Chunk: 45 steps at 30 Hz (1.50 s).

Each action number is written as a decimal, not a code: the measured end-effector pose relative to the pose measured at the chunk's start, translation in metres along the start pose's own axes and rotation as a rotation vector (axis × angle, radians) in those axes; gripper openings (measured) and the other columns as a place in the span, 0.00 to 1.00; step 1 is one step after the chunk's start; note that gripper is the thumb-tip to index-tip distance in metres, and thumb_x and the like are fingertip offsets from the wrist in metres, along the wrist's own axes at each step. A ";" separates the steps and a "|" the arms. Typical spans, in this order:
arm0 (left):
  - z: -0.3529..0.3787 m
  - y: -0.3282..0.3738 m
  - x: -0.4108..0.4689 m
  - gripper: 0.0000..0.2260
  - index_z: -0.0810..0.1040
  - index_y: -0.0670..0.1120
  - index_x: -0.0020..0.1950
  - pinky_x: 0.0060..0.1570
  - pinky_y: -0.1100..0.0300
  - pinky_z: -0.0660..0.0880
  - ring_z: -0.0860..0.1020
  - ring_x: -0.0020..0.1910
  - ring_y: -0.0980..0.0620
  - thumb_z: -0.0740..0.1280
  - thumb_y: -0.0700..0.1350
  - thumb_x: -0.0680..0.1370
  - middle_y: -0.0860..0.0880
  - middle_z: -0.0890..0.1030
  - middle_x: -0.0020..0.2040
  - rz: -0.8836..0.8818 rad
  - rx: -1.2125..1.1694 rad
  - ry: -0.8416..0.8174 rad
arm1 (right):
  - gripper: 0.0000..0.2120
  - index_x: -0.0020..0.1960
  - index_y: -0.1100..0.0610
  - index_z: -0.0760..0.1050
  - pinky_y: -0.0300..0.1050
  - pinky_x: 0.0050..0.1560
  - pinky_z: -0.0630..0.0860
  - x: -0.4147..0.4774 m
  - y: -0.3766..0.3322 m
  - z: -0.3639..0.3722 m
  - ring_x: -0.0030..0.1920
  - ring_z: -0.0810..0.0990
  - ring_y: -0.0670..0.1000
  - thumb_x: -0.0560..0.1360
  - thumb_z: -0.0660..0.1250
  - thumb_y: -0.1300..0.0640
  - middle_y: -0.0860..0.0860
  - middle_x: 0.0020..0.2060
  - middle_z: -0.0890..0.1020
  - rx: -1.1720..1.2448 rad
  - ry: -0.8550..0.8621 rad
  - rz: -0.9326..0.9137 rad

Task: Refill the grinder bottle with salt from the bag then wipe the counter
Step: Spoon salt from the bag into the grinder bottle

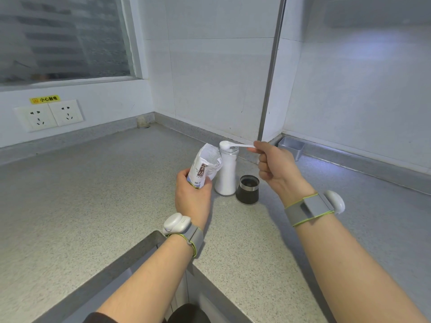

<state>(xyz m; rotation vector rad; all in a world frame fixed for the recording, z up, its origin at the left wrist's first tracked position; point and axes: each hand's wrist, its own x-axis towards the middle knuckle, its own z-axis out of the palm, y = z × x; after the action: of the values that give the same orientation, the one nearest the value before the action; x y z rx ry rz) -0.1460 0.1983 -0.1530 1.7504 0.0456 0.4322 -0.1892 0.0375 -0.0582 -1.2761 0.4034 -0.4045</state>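
Left hand [192, 194] gripping salt bag [206, 165], right hand [275, 166] pinching white spoon [229, 145] w/ salt over open grinder bottle [226, 176] btwn hands; dark cap [247, 189] beside it on bench [93, 194]

Right hand [271, 163] holds spoon [229, 145] over open bottle [226, 173], apparently touching its rim; left hand [193, 194] grips bag [206, 165].

2 hands [193, 197], 1 bag [205, 165], 1 bottle [225, 176], 1 spoon [233, 145], 1 cap [247, 189], 2 sockets [47, 114]
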 end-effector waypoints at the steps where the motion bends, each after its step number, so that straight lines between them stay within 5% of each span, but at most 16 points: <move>1: 0.000 0.000 0.000 0.15 0.73 0.52 0.55 0.41 0.57 0.72 0.79 0.45 0.49 0.72 0.48 0.72 0.52 0.81 0.49 0.000 -0.001 -0.002 | 0.10 0.45 0.62 0.81 0.35 0.19 0.53 0.000 0.000 -0.001 0.20 0.56 0.45 0.78 0.67 0.56 0.45 0.22 0.60 0.018 0.011 0.006; 10: 0.001 0.000 0.000 0.15 0.73 0.50 0.55 0.43 0.54 0.76 0.80 0.45 0.49 0.73 0.48 0.72 0.51 0.81 0.49 0.000 -0.017 -0.006 | 0.12 0.42 0.59 0.83 0.38 0.22 0.57 -0.002 0.003 -0.001 0.23 0.59 0.47 0.78 0.67 0.53 0.48 0.24 0.62 -0.116 0.163 -0.138; 15: 0.000 0.001 0.000 0.16 0.74 0.49 0.57 0.43 0.54 0.77 0.80 0.46 0.49 0.73 0.48 0.72 0.51 0.81 0.50 0.004 -0.028 -0.007 | 0.14 0.38 0.56 0.83 0.43 0.33 0.66 0.000 0.008 0.005 0.28 0.66 0.46 0.76 0.68 0.47 0.52 0.25 0.72 -0.495 0.268 -0.577; 20: 0.000 0.003 -0.001 0.16 0.74 0.50 0.56 0.45 0.53 0.77 0.79 0.46 0.49 0.73 0.47 0.72 0.50 0.81 0.50 0.001 -0.045 0.000 | 0.07 0.46 0.52 0.85 0.42 0.34 0.74 -0.010 0.012 0.004 0.30 0.75 0.44 0.76 0.70 0.51 0.45 0.30 0.81 -0.823 0.142 -1.093; 24: 0.000 0.002 -0.001 0.16 0.74 0.49 0.56 0.46 0.53 0.77 0.79 0.46 0.49 0.74 0.46 0.72 0.50 0.81 0.50 0.010 -0.059 0.000 | 0.07 0.49 0.54 0.85 0.48 0.35 0.79 -0.011 0.011 0.002 0.36 0.83 0.48 0.78 0.70 0.52 0.48 0.38 0.86 -0.967 0.117 -1.290; 29: 0.001 0.001 -0.001 0.17 0.74 0.49 0.57 0.46 0.53 0.77 0.80 0.46 0.50 0.74 0.47 0.71 0.51 0.81 0.50 0.029 -0.080 0.004 | 0.08 0.46 0.53 0.85 0.41 0.32 0.73 -0.013 0.010 0.004 0.29 0.73 0.44 0.77 0.70 0.51 0.45 0.29 0.79 -0.763 0.177 -1.187; 33: 0.000 0.000 -0.001 0.18 0.74 0.50 0.57 0.45 0.56 0.77 0.80 0.47 0.51 0.75 0.47 0.71 0.51 0.81 0.50 0.047 -0.128 0.003 | 0.04 0.41 0.45 0.82 0.36 0.32 0.66 -0.018 0.003 0.006 0.27 0.66 0.42 0.75 0.72 0.48 0.51 0.25 0.71 -0.498 -0.022 -0.946; 41: -0.004 0.004 -0.009 0.23 0.76 0.56 0.61 0.51 0.56 0.78 0.80 0.53 0.56 0.74 0.43 0.67 0.58 0.81 0.55 0.340 -0.187 -0.171 | 0.11 0.36 0.48 0.78 0.43 0.31 0.66 -0.017 0.009 0.010 0.27 0.69 0.45 0.75 0.64 0.46 0.44 0.24 0.70 -1.190 -0.269 -1.005; 45: -0.005 0.004 -0.010 0.24 0.77 0.52 0.62 0.56 0.58 0.76 0.79 0.59 0.56 0.75 0.42 0.67 0.55 0.80 0.59 0.493 -0.178 -0.200 | 0.09 0.34 0.53 0.76 0.51 0.36 0.73 -0.017 0.013 0.014 0.34 0.75 0.56 0.73 0.65 0.58 0.52 0.31 0.79 -1.280 -0.466 -0.821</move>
<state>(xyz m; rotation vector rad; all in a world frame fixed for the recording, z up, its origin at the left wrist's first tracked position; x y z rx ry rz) -0.1575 0.1996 -0.1512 1.6114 -0.5605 0.5938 -0.1965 0.0607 -0.0668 -2.7250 -0.3975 -0.5201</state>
